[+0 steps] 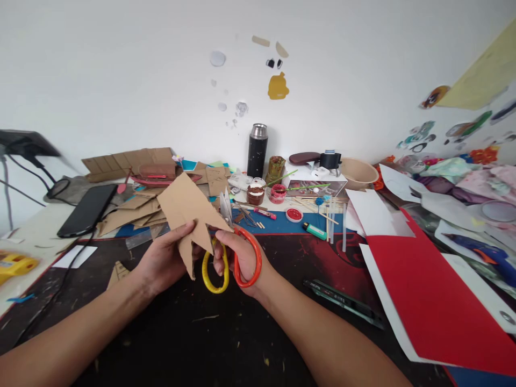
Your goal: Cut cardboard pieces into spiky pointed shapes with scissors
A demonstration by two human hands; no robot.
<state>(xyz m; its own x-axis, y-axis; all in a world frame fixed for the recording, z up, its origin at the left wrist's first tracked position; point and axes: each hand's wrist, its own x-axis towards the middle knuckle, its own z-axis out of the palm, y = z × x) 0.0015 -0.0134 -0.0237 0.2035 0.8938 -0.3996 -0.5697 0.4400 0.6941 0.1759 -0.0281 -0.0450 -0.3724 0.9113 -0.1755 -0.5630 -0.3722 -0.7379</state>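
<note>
My left hand point(167, 260) grips a flat piece of brown cardboard point(187, 207) from below, thumb on its face. Pointed, zigzag notches run along the cardboard's lower right edge. A pair of scissors point(248, 258) with one red and one yellow handle loop hangs at my right hand point(242, 252). The blades point up and away, just right of the cardboard, partly behind it. My right thumb and fingers are closed at the cardboard's right tip, next to the scissors. Both hands are raised over the dark desk mat point(193, 344).
Cardboard scraps point(137, 209) and a black phone point(87, 209) lie at left. A black thermos point(257, 150), paint jars point(255, 193) and a green glue stick or lighter point(315, 231) stand or lie behind. At right are a utility knife point(342, 302), red paper point(435, 301) and a glue gun point(484, 255).
</note>
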